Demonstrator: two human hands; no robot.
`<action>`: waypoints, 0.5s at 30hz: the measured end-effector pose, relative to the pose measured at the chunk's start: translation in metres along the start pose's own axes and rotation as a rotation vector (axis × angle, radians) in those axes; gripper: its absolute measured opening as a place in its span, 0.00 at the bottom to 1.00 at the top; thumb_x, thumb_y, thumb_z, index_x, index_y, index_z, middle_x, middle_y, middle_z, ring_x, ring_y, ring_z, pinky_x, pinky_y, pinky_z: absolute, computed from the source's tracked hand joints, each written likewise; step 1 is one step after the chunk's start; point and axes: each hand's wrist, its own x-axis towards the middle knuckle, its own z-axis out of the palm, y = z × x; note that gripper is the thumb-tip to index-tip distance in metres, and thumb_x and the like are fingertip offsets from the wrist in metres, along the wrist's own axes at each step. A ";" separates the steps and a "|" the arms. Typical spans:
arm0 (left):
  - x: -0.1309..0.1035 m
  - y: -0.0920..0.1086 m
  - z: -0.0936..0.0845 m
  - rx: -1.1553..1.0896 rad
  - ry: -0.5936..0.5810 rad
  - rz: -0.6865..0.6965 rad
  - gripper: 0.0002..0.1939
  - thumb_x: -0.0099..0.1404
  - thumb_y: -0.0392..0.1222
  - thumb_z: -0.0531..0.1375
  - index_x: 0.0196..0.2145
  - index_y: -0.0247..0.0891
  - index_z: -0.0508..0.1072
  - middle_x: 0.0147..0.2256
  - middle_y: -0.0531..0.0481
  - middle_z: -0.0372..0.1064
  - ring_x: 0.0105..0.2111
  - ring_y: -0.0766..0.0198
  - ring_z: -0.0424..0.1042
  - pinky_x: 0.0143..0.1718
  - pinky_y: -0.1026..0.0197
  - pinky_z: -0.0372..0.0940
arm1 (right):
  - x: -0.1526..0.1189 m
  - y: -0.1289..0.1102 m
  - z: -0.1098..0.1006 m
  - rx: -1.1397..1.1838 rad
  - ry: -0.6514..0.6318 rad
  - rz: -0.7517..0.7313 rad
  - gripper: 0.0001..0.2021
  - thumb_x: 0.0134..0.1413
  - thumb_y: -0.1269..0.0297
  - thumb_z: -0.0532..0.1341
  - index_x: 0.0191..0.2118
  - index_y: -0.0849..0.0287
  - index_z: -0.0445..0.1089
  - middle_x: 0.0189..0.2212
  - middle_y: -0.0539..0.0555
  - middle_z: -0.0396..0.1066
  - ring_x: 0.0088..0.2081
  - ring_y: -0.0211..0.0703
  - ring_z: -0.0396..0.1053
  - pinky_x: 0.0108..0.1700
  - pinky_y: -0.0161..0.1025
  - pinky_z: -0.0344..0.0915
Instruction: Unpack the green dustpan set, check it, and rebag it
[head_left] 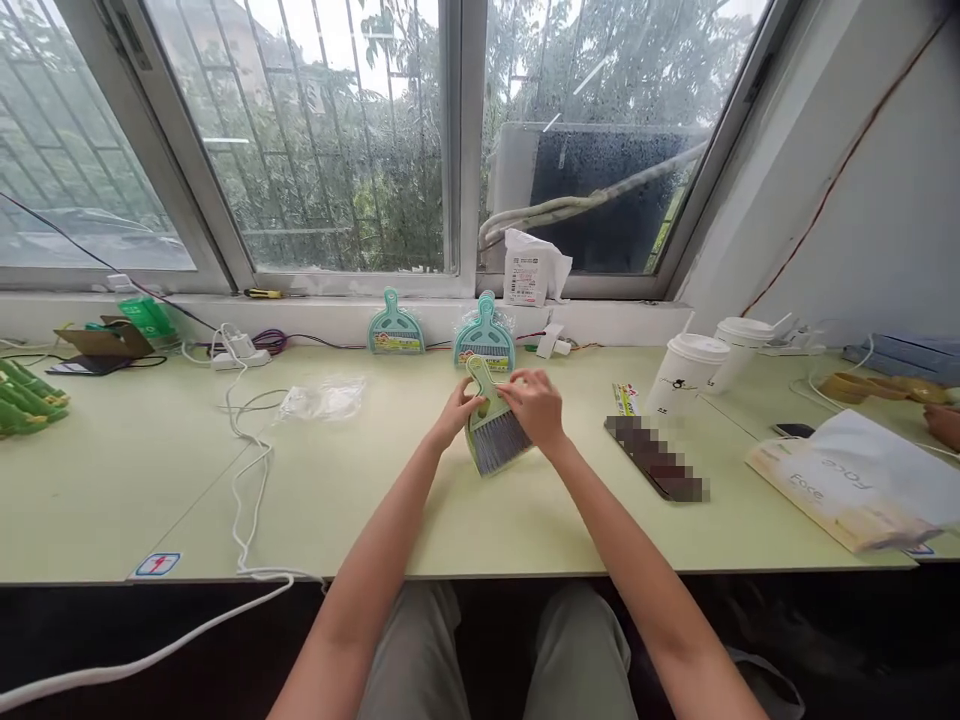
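A light green hand brush (501,443) with grey bristles is nested in a matching dustpan (472,448), tilted just above or on the table in front of me. My left hand (454,414) grips the set at its left side, the thumb on the front near the handle. My right hand (537,406) is closed at the upper right of the brush, fingers pinching near the handle's base; whether they hold the brush or a label there is hard to see. Behind them, a teal dustpan set (485,330) and another teal dustpan set (396,325) lean against the sill wall.
Crumpled clear plastic (324,397) and a white cable (238,480) lie to the left. Green packs (30,398) are at the far left. On the right are a pixelated dark object (651,458), lidded cups (686,375) and a tissue pack (855,480). A power strip (240,357) sits near the wall.
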 end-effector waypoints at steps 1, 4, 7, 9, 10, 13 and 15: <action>0.000 0.003 -0.001 0.000 -0.015 0.005 0.35 0.55 0.50 0.64 0.57 0.38 0.58 0.35 0.48 0.76 0.33 0.60 0.75 0.37 0.60 0.65 | 0.007 0.000 -0.006 0.026 0.015 0.028 0.14 0.60 0.55 0.59 0.48 0.50 0.76 0.51 0.58 0.70 0.55 0.54 0.63 0.55 0.48 0.59; 0.000 0.004 -0.002 0.010 -0.018 0.008 0.37 0.55 0.50 0.65 0.58 0.38 0.57 0.36 0.48 0.76 0.34 0.60 0.75 0.38 0.60 0.65 | 0.030 0.006 -0.013 0.332 -0.197 0.127 0.24 0.53 0.51 0.63 0.55 0.53 0.71 0.52 0.59 0.70 0.54 0.53 0.65 0.53 0.49 0.62; -0.001 0.002 -0.003 0.023 0.022 -0.016 0.37 0.55 0.50 0.65 0.59 0.39 0.57 0.33 0.49 0.76 0.31 0.60 0.75 0.36 0.60 0.65 | 0.045 0.013 -0.009 0.674 -0.573 0.196 0.26 0.49 0.49 0.64 0.49 0.62 0.75 0.40 0.58 0.76 0.42 0.48 0.71 0.46 0.45 0.67; -0.002 0.003 -0.003 0.033 0.041 -0.034 0.36 0.55 0.51 0.65 0.58 0.39 0.58 0.32 0.48 0.76 0.30 0.61 0.74 0.35 0.60 0.65 | 0.049 0.015 -0.004 0.749 -0.648 0.217 0.24 0.46 0.49 0.65 0.42 0.65 0.78 0.35 0.57 0.77 0.37 0.46 0.71 0.43 0.43 0.67; -0.003 0.003 -0.003 0.041 0.044 -0.039 0.35 0.56 0.52 0.64 0.58 0.39 0.59 0.33 0.48 0.75 0.31 0.61 0.74 0.35 0.60 0.65 | 0.050 0.015 -0.001 0.756 -0.640 0.219 0.23 0.44 0.49 0.66 0.39 0.65 0.78 0.34 0.56 0.77 0.36 0.45 0.71 0.42 0.42 0.67; -0.004 0.006 -0.005 0.071 0.041 -0.048 0.33 0.57 0.51 0.64 0.57 0.39 0.60 0.32 0.48 0.75 0.31 0.61 0.74 0.35 0.60 0.65 | 0.050 0.013 0.008 0.717 -0.568 0.226 0.19 0.43 0.52 0.67 0.35 0.63 0.79 0.33 0.55 0.78 0.35 0.44 0.72 0.39 0.40 0.67; -0.003 0.005 -0.007 0.093 0.055 -0.050 0.33 0.57 0.48 0.63 0.57 0.38 0.60 0.31 0.49 0.74 0.29 0.61 0.74 0.34 0.60 0.64 | 0.049 0.012 0.015 0.615 -0.492 0.262 0.16 0.42 0.56 0.67 0.35 0.62 0.79 0.34 0.55 0.79 0.36 0.46 0.73 0.40 0.40 0.68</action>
